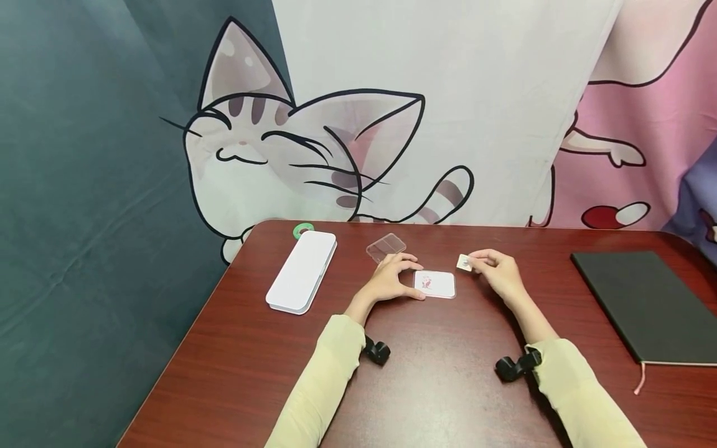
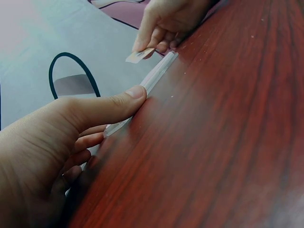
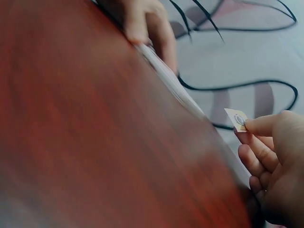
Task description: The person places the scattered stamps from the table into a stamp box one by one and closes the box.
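The left hand (image 1: 389,279) grips the left end of a flat, clear plastic box (image 2: 160,71), with the thumb on the near side and fingers on the far side. The box lies flat on the desk (image 1: 431,386), in from the back edge and about midway between the left and right edges. In it is a white card (image 1: 439,285) with a small pink picture at its left end, close to the thumb. How many cards are in the box, I cannot tell.

The right hand (image 1: 500,272) pinches a small square card (image 1: 463,262) between thumb and finger, just past the box's back right corner. The fingertips hide part of its drawing.

A clear plastic lid (image 1: 388,244) lies near the desk's back edge, partly hidden by the left hand. Toward the back left corner is a long white case (image 1: 302,270); its inside cannot be seen. It covers part of a green tape roll (image 1: 296,232) right by the back edge. Near the right edge, a black notebook (image 1: 644,305) is cut off, with a pink ribbon (image 1: 641,379) poking out.
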`<state>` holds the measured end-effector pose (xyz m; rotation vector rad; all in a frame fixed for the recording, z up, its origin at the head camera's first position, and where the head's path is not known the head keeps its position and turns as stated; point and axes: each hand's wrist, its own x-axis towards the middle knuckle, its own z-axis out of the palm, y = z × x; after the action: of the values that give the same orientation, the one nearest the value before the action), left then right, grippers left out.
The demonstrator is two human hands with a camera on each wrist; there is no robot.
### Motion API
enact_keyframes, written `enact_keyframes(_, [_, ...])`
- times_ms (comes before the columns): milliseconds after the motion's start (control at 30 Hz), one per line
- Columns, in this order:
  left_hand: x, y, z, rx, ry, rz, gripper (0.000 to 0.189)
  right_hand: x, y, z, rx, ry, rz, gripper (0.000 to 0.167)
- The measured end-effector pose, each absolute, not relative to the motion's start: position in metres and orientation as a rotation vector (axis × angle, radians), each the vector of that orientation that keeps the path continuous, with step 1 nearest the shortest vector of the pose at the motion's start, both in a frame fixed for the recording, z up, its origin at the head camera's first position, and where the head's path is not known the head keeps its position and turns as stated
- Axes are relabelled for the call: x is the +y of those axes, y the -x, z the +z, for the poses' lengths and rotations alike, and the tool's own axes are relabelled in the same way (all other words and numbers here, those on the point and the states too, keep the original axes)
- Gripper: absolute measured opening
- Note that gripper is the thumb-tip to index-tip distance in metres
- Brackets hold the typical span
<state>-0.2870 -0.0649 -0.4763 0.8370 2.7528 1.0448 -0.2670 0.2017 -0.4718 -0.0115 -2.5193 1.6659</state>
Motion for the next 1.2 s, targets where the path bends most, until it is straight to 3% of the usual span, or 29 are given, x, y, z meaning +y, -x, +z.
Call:
enact_keyframes(400, [-0.064, 0.288, -0.477, 2.754, -0.839, 1.033, 0.061, 0.174, 0.26, -0.473, -2.71, -0.236, 1.588, 0.021])
enact_keyframes(1200, [-0.064, 0.289, -0.475, 2.755, -0.829, 1.021, 0.06, 0.178, 0.263, -0.477, -2.768, -0.379, 1.416, 0.012])
